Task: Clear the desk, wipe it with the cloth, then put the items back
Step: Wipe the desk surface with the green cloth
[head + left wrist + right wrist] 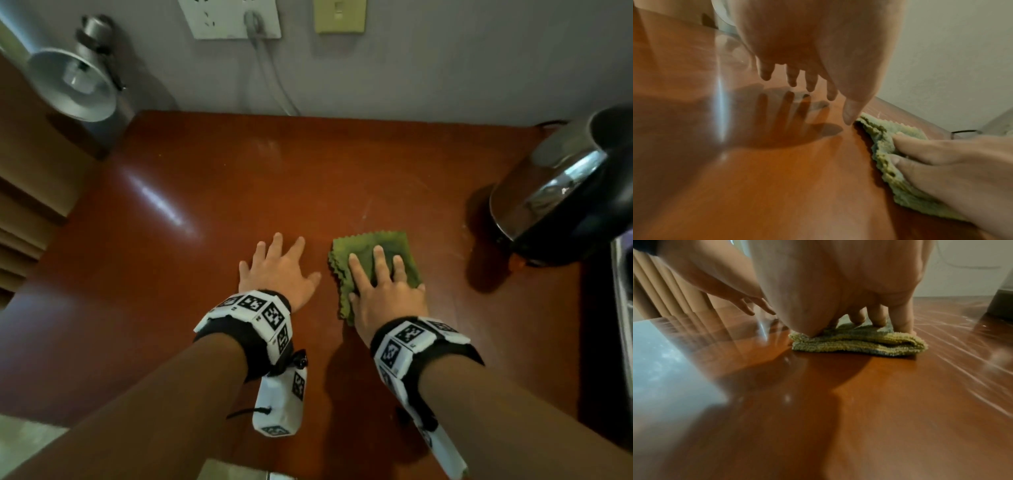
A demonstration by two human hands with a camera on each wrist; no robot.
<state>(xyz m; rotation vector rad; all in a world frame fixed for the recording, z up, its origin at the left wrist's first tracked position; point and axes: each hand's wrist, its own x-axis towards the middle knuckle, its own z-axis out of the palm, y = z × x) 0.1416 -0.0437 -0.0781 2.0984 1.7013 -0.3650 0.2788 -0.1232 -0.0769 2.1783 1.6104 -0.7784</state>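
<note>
Marker-printed wristbands (255, 313), right hand (387, 298) pressing green cloth (363, 245) on desk (239, 192)

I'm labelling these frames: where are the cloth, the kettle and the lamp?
cloth (394, 241), head view, bare far corner.
kettle (548, 186), head view, shiny steel side.
lamp (72, 84), head view, middle of its metal shade.

- Desk (239, 178): far edge against the wall at 12 o'clock.
- Cloth (363, 245): on the desk, near its middle, slightly toward 3 o'clock.
- Right hand (383, 294): on top of the cloth, fingers toward 12 o'clock.
- Left hand (277, 274): just beside the cloth at its 9 o'clock, apart from it.
- Kettle (555, 192): on the desk at 3 o'clock, well apart from the cloth.
- Lamp (75, 82): at the desk's 10 o'clock corner.
- Wall socket (219, 17): on the wall at 12 o'clock.
- Cable (274, 85): runs from the socket down behind the desk.
- Switch plate (339, 15): at the socket's 3 o'clock.
</note>
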